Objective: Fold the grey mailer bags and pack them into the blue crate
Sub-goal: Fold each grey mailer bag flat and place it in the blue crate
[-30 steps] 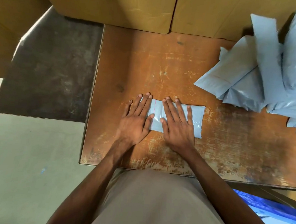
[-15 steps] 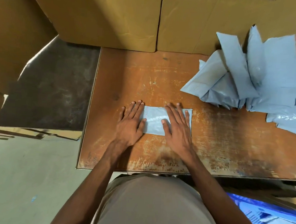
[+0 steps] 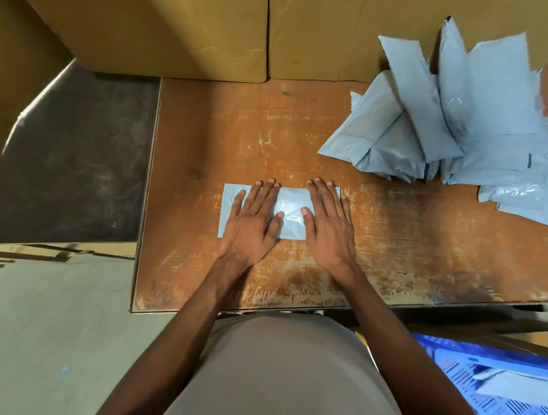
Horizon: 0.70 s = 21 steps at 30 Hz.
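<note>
folded mailer bag [image 3: 290,213]: flat grey rectangle on the bench, nearer the front edge and left of centre; long side runs left-right
left hand [image 3: 251,225]: flat on the bag's left part, fingers straight and spread, palm down, gripping nothing
right hand [image 3: 328,225]: flat on the bag's right end, fingers straight, fingertips at the bag's far edge, gripping nothing
gap: strip of bag shows between the two hands
loose mailer bags [image 3: 457,128]: untidy grey pile at the bench's back right corner, overlapping, well apart from the folded one
blue crate [image 3: 492,394]: below the bench's front right edge, slotted wall, something pale lying inside
bench [image 3: 408,247]: orange-brown wooden top, badly scuffed and scratched, wear heaviest along the front edge
cardboard boxes [image 3: 187,25]: two, standing against the back edge
floor [image 3: 43,337]: pale grey-green at front left; dark patch behind it, left of the bench
hidden: bag's folds under both hands; crate cut off by frame edge, its contents hard to make out
</note>
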Tool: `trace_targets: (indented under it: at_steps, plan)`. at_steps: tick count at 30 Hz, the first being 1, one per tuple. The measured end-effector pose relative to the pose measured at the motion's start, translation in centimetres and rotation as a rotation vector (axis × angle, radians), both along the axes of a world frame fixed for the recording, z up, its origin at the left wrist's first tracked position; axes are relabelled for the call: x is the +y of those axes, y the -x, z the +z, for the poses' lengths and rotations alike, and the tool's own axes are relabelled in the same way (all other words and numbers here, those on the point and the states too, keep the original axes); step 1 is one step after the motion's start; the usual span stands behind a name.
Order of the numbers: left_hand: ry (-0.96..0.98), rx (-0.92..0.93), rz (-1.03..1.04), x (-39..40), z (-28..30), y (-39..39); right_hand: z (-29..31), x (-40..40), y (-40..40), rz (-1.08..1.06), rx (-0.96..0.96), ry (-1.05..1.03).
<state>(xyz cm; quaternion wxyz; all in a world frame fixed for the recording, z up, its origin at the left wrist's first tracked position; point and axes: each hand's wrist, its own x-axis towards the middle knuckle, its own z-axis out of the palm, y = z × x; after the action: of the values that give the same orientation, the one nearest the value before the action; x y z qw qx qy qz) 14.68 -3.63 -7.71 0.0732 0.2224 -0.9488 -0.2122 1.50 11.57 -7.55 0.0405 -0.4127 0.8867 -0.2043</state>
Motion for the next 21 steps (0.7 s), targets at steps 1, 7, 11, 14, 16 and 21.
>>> trace_targets:
  at_steps: [1, 7, 11, 14, 16, 21]
  plan:
    - [0.003, -0.002, 0.004, -0.01, 0.04, 0.06, 0.05, -0.01, 0.03, -0.001, 0.000, 0.004]
    - [-0.033, 0.007, 0.023, 0.04, 0.31, 0.36, 0.40, -0.02, 0.08, -0.005, -0.012, 0.012]
    - [-0.070, 0.014, 0.038, -0.03, 0.41, 0.55, 0.28, -0.32, 0.39, -0.011, -0.016, 0.000]
    - [-0.074, 0.009, 0.041, -0.08, 0.53, 0.65, 0.39, -0.37, 0.42, -0.003, -0.006, -0.002]
    - [-0.073, 0.006, 0.042, -0.03, 0.63, 0.63, 0.49, -0.35, 0.37, -0.002, -0.003, -0.004]
    - [-0.070, 0.010, 0.033, 0.02, 0.71, 0.49, 0.68, -0.39, 0.29, -0.004, -0.019, 0.004]
